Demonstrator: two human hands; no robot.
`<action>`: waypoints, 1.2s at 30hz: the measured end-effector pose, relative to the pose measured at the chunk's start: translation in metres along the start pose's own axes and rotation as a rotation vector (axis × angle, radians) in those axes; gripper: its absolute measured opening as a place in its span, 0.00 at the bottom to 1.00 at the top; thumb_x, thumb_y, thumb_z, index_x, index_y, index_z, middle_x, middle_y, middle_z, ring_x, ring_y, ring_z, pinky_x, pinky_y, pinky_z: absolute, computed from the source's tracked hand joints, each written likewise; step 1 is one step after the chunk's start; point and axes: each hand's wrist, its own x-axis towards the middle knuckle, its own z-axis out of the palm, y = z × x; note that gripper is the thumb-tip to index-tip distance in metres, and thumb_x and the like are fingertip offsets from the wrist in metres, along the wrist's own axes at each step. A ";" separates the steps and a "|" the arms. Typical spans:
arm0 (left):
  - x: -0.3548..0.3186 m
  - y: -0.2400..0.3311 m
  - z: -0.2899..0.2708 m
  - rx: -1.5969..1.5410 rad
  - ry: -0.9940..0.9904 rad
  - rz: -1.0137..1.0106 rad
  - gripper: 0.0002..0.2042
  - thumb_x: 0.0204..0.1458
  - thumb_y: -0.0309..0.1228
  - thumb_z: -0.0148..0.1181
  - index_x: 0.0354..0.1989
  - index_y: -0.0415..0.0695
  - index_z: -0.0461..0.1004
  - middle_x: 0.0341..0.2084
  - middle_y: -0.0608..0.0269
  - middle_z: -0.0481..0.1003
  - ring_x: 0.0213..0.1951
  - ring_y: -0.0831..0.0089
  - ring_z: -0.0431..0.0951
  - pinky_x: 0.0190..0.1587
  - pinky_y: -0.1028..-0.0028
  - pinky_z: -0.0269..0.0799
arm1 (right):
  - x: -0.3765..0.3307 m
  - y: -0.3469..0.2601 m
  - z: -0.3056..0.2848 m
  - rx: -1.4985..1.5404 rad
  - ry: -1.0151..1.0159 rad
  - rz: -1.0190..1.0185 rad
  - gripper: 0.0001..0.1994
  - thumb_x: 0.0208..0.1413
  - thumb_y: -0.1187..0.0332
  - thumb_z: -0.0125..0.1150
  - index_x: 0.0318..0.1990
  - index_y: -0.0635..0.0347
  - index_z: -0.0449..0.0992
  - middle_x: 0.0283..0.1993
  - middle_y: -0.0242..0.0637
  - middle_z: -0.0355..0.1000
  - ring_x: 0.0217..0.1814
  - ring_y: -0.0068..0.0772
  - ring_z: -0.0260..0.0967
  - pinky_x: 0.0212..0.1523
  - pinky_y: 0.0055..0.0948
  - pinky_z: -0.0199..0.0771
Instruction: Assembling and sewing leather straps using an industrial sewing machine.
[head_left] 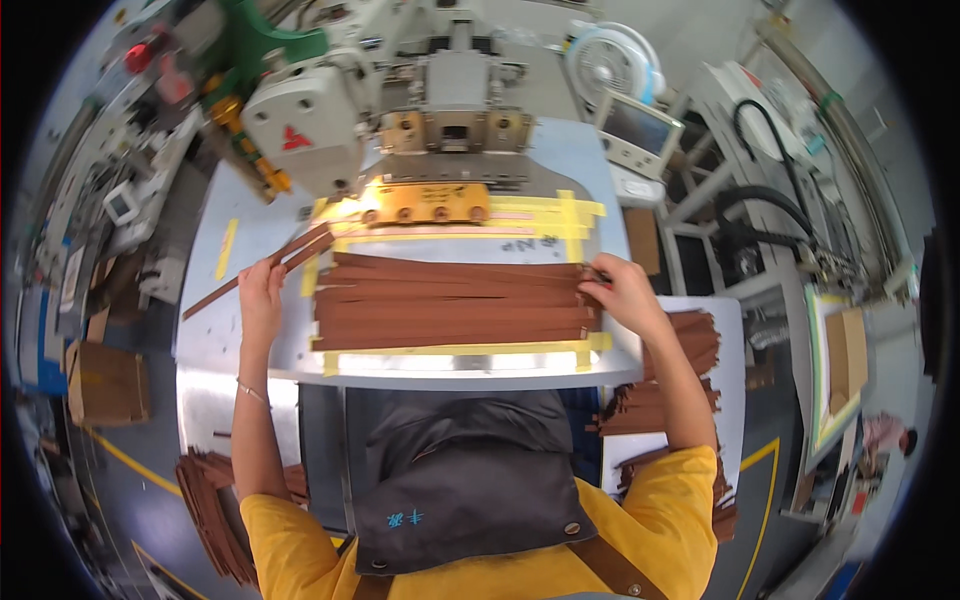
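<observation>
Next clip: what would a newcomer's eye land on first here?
Probably the stack of long brown strips lying across the metal table, framed by yellow tape. The left hand and right hand rest at its two ends. Behind it stands a white sewing machine with a brass clamp.

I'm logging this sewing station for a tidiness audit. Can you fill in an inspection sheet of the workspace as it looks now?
Surface: grey metal work plate under an industrial sewing machine, marked with yellow tape strips.
Job's things: stack of brown strips lying flat across the plate; a few loose strips angled off its left end.
Clutter: more brown strip piles at lower left and on the right side table.
Grippers: left hand at the loose strips; right hand on the stack's right end.
Cables: black hoses at right.
Surroundings: small fan, control screen, cardboard boxes.
</observation>
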 end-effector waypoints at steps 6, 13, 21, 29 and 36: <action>-0.007 -0.050 0.004 -0.440 0.282 -0.423 0.10 0.56 0.34 0.58 0.32 0.39 0.74 0.21 0.52 0.74 0.26 0.61 0.74 0.35 0.69 0.70 | 0.011 0.021 -0.014 0.498 0.072 0.088 0.05 0.52 0.79 0.62 0.32 0.63 0.71 0.28 0.30 0.71 0.29 0.19 0.71 0.29 0.18 0.68; 0.001 -0.023 -0.027 0.566 0.083 -0.588 0.20 0.54 0.44 0.57 0.19 0.39 0.76 0.19 0.48 0.75 0.20 0.51 0.75 0.31 0.60 0.73 | 0.018 0.087 -0.052 0.638 0.328 0.321 0.04 0.54 0.76 0.62 0.31 0.61 0.72 0.23 0.32 0.71 0.14 0.10 0.53 0.12 0.13 0.44; 0.040 0.037 0.049 -0.004 -0.163 0.222 0.15 0.58 0.32 0.52 0.51 0.40 0.72 0.54 0.52 0.70 0.60 0.59 0.66 0.60 0.63 0.60 | 0.057 0.056 -0.027 0.580 0.185 0.264 0.04 0.54 0.75 0.63 0.32 0.60 0.73 0.22 0.31 0.71 0.14 0.09 0.52 0.13 0.13 0.44; 0.041 0.053 0.049 0.067 -0.344 0.296 0.21 0.58 0.44 0.51 0.55 0.44 0.72 0.59 0.59 0.66 0.65 0.65 0.57 0.66 0.61 0.47 | 0.073 0.050 -0.018 0.523 0.219 0.308 0.04 0.53 0.74 0.64 0.32 0.58 0.73 0.21 0.30 0.71 0.14 0.10 0.52 0.13 0.14 0.45; 0.038 0.058 0.046 0.174 -0.267 0.315 0.21 0.54 0.46 0.56 0.52 0.50 0.75 0.55 0.59 0.65 0.62 0.59 0.58 0.65 0.58 0.47 | 0.081 0.056 -0.010 0.578 0.236 0.315 0.05 0.53 0.76 0.63 0.33 0.59 0.72 0.22 0.32 0.72 0.15 0.11 0.56 0.13 0.14 0.45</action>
